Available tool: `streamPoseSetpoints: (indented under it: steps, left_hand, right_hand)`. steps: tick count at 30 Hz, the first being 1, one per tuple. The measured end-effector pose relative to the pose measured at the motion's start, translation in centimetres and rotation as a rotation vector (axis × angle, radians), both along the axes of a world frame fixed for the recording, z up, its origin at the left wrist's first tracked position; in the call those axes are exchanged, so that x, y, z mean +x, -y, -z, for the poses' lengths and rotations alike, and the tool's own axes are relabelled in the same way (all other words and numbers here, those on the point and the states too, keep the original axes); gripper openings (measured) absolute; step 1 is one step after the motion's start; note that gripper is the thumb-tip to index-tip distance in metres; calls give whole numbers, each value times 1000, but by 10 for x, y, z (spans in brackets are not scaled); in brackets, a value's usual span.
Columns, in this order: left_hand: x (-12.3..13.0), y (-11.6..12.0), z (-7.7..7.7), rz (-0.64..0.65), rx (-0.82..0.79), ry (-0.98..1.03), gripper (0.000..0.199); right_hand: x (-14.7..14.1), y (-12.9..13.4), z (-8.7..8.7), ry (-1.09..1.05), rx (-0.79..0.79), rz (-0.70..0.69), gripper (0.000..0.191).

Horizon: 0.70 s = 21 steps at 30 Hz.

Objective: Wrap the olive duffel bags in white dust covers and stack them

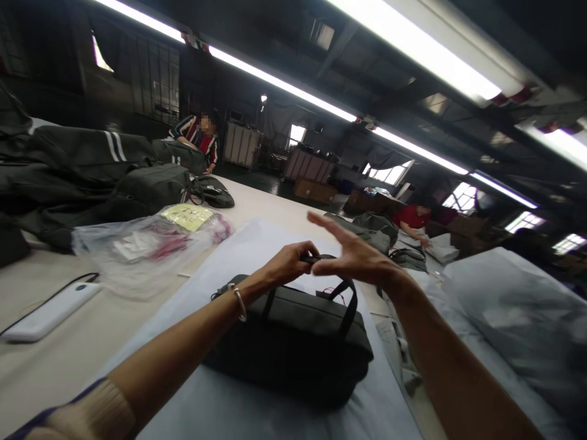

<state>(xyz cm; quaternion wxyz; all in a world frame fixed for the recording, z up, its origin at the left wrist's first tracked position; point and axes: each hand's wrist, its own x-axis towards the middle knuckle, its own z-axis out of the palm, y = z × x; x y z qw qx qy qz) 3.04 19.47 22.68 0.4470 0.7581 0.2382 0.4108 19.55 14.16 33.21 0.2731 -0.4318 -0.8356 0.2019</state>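
A dark duffel bag [293,342] sits in front of me on a pale plastic sheet [183,391]. My left hand [291,261] is closed around the bag's carry handle [352,305], at its raised upper part. Just to the right, my right hand [351,247] is held over the bag with thumb and fingers spread apart. Its thumb passes close to the handle; whether it touches cannot be made out. A thin red cord [338,294] shows on the bag's top beneath the handle.
Dark bags [87,165] are heaped at the left. A clear plastic bag [151,250] bears a yellow label, and a white power bank [52,311] with a cable lies nearer. Large plastic-wrapped bundles [513,318] stand at right. Two people work further off, one in a striped top [213,150].
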Motion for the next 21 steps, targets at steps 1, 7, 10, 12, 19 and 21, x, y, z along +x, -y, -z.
streamPoseSetpoints:
  steps: [1, 7, 10, 12, 19, 21]
  left_hand:
    - [1, 1, -2, 28, 19, 11, 16]
    - [-18, 17, -9, -121, 246, 27, 42]
    - [-45, 40, 17, -357, 380, 47, 48]
    - [-65, 61, 58, -496, 399, 17, 27]
    - [-123, 144, 258, -294, 158, -472, 22]
    - [-131, 159, 294, -218, 32, -546, 25]
  right_hand:
    - [-9, 5, 2, 157, -4, 42, 96]
    - [-3, -2, 22, 142, -297, 446, 39]
    - [17, -6, 5, -37, -378, 665, 16]
    - [26, -4, -13, -119, -365, 740, 22]
    - [47, 7, -87, -452, -331, 928, 23]
    - [52, 8, -100, -617, -323, 941, 26]
